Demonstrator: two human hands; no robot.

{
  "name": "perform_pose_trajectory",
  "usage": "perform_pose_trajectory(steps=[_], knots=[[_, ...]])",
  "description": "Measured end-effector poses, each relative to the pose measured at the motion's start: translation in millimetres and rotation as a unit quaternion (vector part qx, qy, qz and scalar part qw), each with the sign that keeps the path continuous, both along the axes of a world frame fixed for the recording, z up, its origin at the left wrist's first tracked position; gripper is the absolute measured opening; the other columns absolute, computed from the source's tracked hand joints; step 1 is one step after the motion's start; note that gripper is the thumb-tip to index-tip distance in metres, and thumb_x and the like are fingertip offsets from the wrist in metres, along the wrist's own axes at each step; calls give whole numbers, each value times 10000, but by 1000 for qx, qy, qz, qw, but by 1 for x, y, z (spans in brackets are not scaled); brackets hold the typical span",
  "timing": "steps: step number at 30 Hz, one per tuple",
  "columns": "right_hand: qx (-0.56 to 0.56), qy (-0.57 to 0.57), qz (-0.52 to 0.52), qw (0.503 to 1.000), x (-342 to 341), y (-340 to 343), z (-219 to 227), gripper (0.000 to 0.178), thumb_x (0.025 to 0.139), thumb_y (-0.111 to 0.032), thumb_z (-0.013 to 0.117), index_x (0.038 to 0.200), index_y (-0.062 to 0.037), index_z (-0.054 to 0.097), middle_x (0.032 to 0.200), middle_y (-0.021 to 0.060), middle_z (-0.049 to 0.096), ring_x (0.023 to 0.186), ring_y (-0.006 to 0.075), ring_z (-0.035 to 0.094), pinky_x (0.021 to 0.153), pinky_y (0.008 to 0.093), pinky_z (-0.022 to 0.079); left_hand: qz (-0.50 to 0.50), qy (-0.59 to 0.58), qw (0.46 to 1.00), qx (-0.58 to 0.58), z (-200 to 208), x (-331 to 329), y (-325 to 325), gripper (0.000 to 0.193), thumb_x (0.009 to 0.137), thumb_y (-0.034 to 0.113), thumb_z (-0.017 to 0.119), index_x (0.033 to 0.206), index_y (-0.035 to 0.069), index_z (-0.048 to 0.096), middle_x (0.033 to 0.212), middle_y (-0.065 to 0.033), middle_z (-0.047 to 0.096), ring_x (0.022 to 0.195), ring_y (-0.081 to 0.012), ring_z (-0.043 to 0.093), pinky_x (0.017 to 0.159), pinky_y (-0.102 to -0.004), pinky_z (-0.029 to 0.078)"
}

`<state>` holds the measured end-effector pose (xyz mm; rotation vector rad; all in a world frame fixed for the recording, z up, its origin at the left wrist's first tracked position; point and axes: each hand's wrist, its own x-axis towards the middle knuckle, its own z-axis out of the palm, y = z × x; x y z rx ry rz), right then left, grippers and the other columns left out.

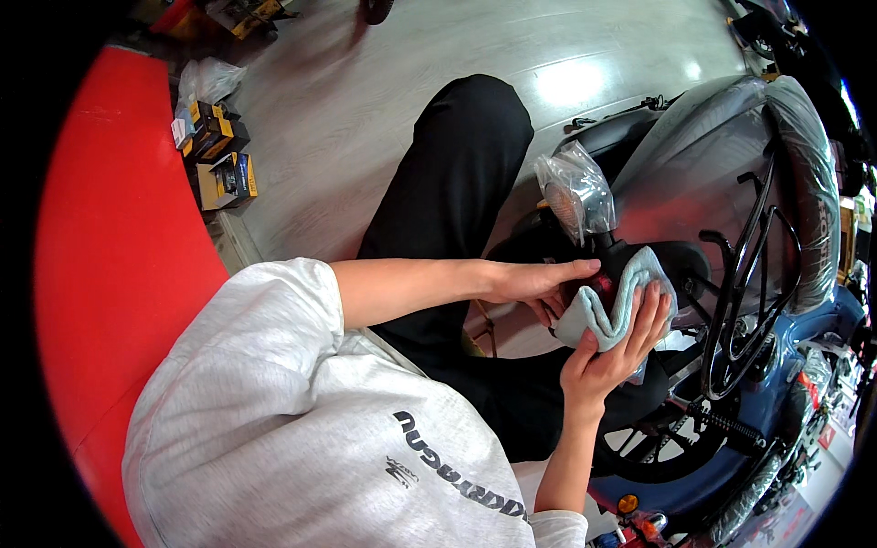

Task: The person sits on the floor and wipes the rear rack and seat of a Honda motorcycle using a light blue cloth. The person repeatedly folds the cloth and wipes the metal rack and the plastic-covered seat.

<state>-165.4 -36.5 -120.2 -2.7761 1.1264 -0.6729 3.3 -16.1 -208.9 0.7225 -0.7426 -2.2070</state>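
Observation:
A light blue-green folded cloth (598,320) lies against the red tail light (598,285) at the rear of a motorcycle. My right hand (617,342) presses the cloth from the right, its fingers spread along the fabric and the thumb at the near edge. My left hand (539,285) holds the tail light from the left, thumb along the top and fingers lower down. The cloth and my hands hide much of the light. Just beyond, a turn signal (566,205) is wrapped in clear plastic.
The motorcycle's plastic-covered seat (699,151) and black rear rack (731,310) stand close to my right hand. My bent knee (475,119) is ahead. A blue scooter (776,393) is at the right. Small boxes (228,178) sit beside a red surface (110,256) at the left.

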Motion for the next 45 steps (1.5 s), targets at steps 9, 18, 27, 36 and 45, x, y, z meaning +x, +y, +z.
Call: perform_pose_trajectory(steps=[9, 18, 27, 36, 45], knots=[[53, 34, -4, 998, 16, 28, -4, 595, 972, -418, 405, 1435, -54, 493, 1500, 166, 444, 1452, 417, 294, 1194, 559, 38, 55, 31, 998, 11, -9, 1, 8, 697, 1018, 567, 384, 1557, 146, 251, 1543, -75, 358, 1398, -197, 383, 1147, -383, 354], [22, 34, 82, 996, 21, -26, 13, 493, 937, -363, 460, 1268, -37, 623, 1359, 106, 585, 1372, 343, 434, 1188, 540, 85, 51, 25, 998, -25, -4, 2, 8, 793, 937, 764, 254, 1328, 128, 522, 1164, -105, 665, 1041, -216, 633, 841, -340, 502], [3, -56, -9, 998, 12, 23, -21, 588, 992, -379, 420, 1434, 8, 439, 1509, 194, 418, 1444, 453, 282, 1168, 602, 106, 57, -72, 994, -56, 1, -2, 5, 959, 903, 818, 101, 1318, 90, 567, 1160, -112, 672, 1019, -200, 625, 869, -334, 481], [-5, 21, -14, 1000, 23, -20, 7, 590, 977, -401, 386, 1428, -33, 479, 1522, 150, 415, 1468, 387, 269, 1180, 564, 71, -31, 27, 998, -57, -14, 12, 1, 634, 1032, 587, 287, 1474, 135, 333, 1191, -130, 648, 923, -223, 675, 834, -355, 543], [67, 51, -13, 996, 23, 6, 18, 651, 966, -429, 407, 1468, -15, 420, 1561, 183, 344, 1487, 414, 199, 1182, 565, 27, 275, -222, 927, -123, 30, 31, 28, 444, 1064, 377, 396, 1048, -12, 609, 998, -64, 626, 964, -132, 573, 897, -303, 441]])
